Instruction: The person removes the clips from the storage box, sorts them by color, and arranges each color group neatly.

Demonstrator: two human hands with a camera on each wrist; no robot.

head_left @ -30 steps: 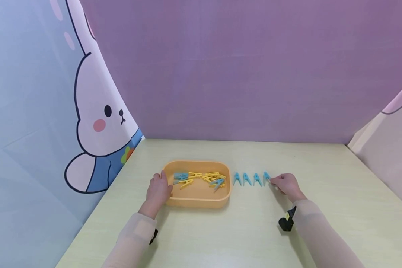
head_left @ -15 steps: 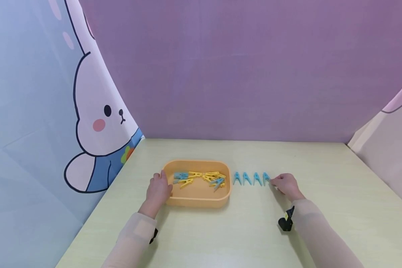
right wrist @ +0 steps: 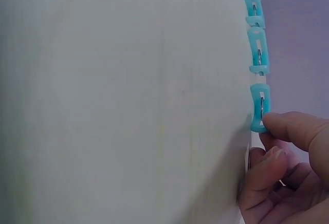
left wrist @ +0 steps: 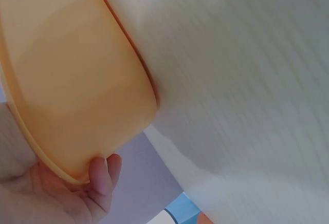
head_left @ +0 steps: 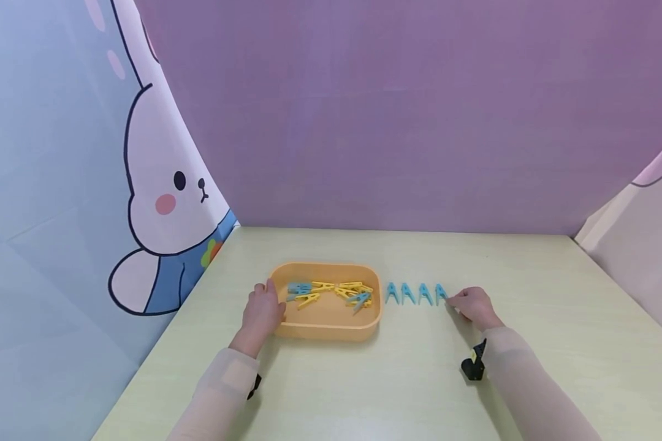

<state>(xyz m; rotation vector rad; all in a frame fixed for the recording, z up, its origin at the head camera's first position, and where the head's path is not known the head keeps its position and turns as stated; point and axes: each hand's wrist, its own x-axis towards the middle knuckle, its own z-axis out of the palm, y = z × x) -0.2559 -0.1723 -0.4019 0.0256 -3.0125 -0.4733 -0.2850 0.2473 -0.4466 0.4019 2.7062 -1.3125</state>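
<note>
In the head view, four-cornered orange plastic tub (head_left: 325,331) stands at the centre-left of the table. My left hand (head_left: 261,312) grips its left rim; the left wrist view shows the fingers (left wrist: 101,175) curled against the outside wall. Inside lie several yellow clothespins (head_left: 308,300) and blue clothespins (head_left: 360,299). To the right of the tub, several blue clothespins (head_left: 408,294) stand in a row, legs down. My right hand (head_left: 474,306) pinches the lower right leg of the last blue clothespin (right wrist: 260,106), its thumb (right wrist: 288,126) on the near side.
The pale wooden table (head_left: 364,392) spreads around the tub and the row. Behind it rises a purple backdrop (head_left: 397,122), and a blue cloth with a printed rabbit (head_left: 165,184) hangs on the left. A white wall (head_left: 634,245) stands at the right.
The rightmost blue clothespin has straightened slightly and come into line with the row. My right hand has barely moved; the left hand and tub stay where they were.
</note>
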